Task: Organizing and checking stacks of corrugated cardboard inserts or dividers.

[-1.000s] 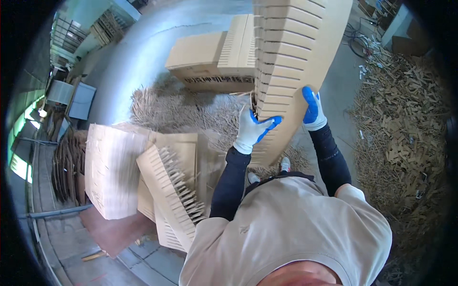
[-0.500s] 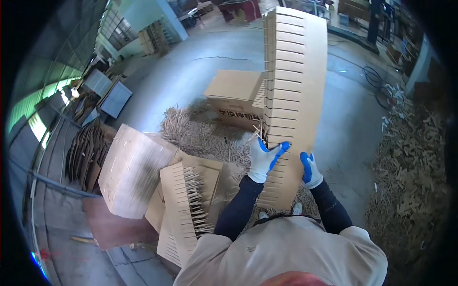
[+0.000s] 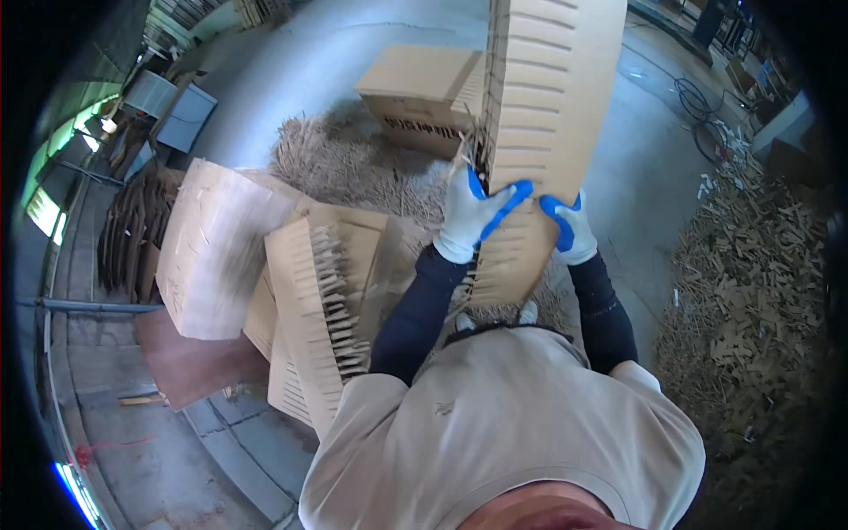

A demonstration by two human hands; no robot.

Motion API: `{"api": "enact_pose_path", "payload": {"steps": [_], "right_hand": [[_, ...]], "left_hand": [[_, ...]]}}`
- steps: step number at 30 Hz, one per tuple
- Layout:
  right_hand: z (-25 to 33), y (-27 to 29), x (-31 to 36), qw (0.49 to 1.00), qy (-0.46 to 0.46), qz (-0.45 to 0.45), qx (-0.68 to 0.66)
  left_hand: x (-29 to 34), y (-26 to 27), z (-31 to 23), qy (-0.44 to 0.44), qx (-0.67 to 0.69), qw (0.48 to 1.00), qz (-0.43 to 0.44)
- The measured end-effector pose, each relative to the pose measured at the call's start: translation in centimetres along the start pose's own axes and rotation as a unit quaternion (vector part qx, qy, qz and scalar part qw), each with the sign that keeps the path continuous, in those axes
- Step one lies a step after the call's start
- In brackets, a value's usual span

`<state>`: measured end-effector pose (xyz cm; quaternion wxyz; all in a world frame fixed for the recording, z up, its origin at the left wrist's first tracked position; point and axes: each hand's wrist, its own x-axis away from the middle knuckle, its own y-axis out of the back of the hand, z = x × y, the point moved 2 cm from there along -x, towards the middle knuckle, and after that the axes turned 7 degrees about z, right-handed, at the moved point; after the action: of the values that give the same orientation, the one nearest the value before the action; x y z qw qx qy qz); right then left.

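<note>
A tall stack of slotted cardboard sheets (image 3: 579, 106) stands before me, a row of short cuts down its left side. My left hand (image 3: 468, 216), in a white glove with blue fingers, is closed round the slotted left edge, its thumb across the top sheet. Thin cardboard scrap strips (image 3: 473, 146) stick up beside its fingers, which are partly hidden. Similarly gloved, my right hand (image 3: 574, 230) grips the right edge, thumb on the top face and fingers out of sight behind. The two thumbs nearly meet.
Left of me, more slotted cardboard (image 3: 300, 318) leans with ragged strips along its edge, beside a film-wrapped cardboard bundle (image 3: 221, 252). A cardboard box (image 3: 415, 88) stands ahead, by a scrap heap (image 3: 344, 172). Another large scrap pile (image 3: 751, 336) covers the right-hand floor, near a black hose (image 3: 693, 97).
My view has tilted, so the surroundings sit higher. My right hand has moved inward, its thumb now close to my left thumb. Both hands stay on the stack.
</note>
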<state>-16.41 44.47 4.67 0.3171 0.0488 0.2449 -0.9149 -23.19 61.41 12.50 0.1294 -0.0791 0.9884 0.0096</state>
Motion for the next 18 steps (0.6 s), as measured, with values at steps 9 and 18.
{"api": "enact_pose_path", "payload": {"steps": [9,18], "right_hand": [[0.0,3.9,1.0,0.995,0.073,-0.049,-0.041],[0.3,6.0,2.2,0.990,0.052,-0.083,0.098]], "left_hand": [[-0.3,3.1,3.0,-0.042,0.153,0.984,-0.079],[-1.8,-2.0,1.6,0.022,-0.122,0.989,0.080]]}}
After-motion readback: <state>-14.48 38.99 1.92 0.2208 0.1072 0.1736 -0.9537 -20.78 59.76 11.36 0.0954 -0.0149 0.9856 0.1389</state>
